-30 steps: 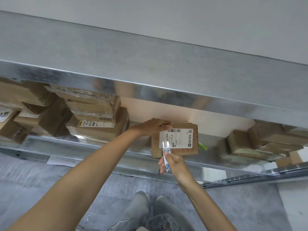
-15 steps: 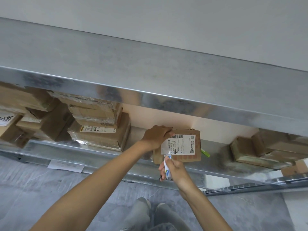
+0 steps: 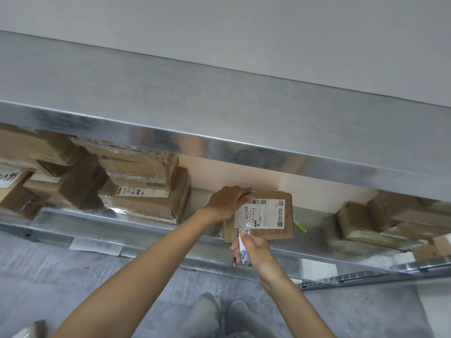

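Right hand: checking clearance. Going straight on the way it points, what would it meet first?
Probably the cardboard box, at the lower edge of its shipping label; the white strip in the right hand seems to touch there, depth unclear.

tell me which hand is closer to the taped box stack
Left. The left hand grips the labelled box right of the stack; the right hand holds a strip farther right, below the label.
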Motion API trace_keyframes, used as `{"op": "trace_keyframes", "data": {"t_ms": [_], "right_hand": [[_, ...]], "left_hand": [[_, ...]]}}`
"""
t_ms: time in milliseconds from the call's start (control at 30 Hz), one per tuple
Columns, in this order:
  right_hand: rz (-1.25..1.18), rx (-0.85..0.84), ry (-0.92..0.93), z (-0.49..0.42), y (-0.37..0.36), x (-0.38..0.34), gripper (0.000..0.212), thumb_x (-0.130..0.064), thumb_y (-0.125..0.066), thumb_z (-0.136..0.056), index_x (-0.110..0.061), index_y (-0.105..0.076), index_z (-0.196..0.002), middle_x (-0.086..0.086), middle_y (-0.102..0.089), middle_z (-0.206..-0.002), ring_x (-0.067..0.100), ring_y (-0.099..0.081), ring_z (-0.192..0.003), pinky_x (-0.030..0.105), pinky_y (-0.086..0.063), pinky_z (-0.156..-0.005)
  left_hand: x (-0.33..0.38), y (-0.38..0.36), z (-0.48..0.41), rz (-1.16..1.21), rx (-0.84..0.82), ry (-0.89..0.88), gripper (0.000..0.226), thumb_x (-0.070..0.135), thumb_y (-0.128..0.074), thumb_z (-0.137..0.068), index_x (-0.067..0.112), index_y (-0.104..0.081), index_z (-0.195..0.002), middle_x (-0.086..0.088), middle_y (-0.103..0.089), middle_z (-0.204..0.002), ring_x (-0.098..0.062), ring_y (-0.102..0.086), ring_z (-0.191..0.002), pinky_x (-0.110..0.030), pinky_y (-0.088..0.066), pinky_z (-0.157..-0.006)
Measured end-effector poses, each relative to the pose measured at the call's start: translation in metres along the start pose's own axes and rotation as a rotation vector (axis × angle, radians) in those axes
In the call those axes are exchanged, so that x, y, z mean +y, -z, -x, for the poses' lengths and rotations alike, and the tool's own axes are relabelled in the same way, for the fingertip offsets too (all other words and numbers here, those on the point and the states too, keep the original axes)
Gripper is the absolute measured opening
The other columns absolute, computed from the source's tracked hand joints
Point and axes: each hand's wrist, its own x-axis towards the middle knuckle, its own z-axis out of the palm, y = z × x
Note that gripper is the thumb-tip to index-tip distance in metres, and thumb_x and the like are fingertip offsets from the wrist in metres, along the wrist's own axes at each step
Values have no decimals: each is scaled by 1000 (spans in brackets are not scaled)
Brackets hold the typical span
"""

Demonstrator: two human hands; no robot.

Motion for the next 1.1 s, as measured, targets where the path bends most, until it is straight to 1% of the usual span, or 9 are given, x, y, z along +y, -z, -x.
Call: {"op": "trace_keyframes", "data": {"t_ms": [200,333,433,500,667,733,833,967,1100], "right_hand": [[-8,-7,-6,-2,0,1,48,-26,-34,-103,-7,-61,-68,5,-54,-45,16,-54,-44,36,-46,-73],[-2,-15,-11,1,0,-2,49,-26,-34,-103,-6,-61,-68,5,-53,-47,15,-54,-44,34,-48,-72],[-23,-21,-14,3,-1,-1,50,-24,-33,-104,-6,-62,-67,4,-53,-45,14,-54,-43,29,-49,-65],[-30,-26,-17,3,-2,-2,51,-24,-32,-104,-6,-62,-67,3,-53,-44,13,-54,-42,28,-49,-63],[-39,-48,-45,5,-2,-9,50,-23,-30,-104,-5,-60,-68,5,-52,-47,11,-53,-39,23,-48,-55],[-51,-56,-47,5,-1,-10,50,-22,-29,-104,-4,-60,-69,3,-51,-44,12,-53,-38,21,-46,-53],[-62,-58,-51,6,1,-9,50,-22,-30,-104,-4,-61,-69,3,-51,-43,12,-52,-38,20,-46,-51],[-57,-63,-50,9,1,-9,49,-23,-31,-104,-4,-61,-70,4,-51,-46,12,-53,-39,17,-46,-49],[-50,-62,-56,9,2,-10,49,-24,-31,-104,-4,-61,-71,7,-51,-49,13,-53,-41,19,-48,-50]], "left_hand": [[2,2,1,7,-1,0,49,53,-34,-99,28,-48,-140,5,-51,-141,-21,-49,-126,-41,-42,-100],[1,3,2,8,0,6,49,54,-36,-99,29,-49,-139,5,-52,-140,-19,-49,-125,-41,-42,-100],[0,2,2,40,3,8,50,56,-38,-96,30,-51,-137,5,-57,-135,-18,-53,-120,-42,-45,-96],[0,1,3,51,5,5,50,57,-38,-95,30,-53,-134,6,-59,-130,-18,-56,-115,-42,-47,-93],[6,4,8,88,19,-17,40,50,-41,-98,27,-61,-124,4,-65,-116,-17,-59,-102,-42,-49,-88],[8,5,10,74,29,-9,39,48,-42,-98,27,-60,-126,4,-65,-119,-18,-59,-106,-42,-48,-90],[7,4,9,62,33,10,44,50,-43,-98,29,-54,-135,6,-60,-130,-16,-55,-116,-37,-46,-92],[5,2,8,73,31,20,46,52,-43,-97,30,-52,-136,7,-58,-131,-15,-55,-117,-32,-44,-87],[6,1,9,77,36,27,46,53,-43,-96,30,-53,-135,7,-59,-130,-15,-55,-115,-34,-46,-88]]}}
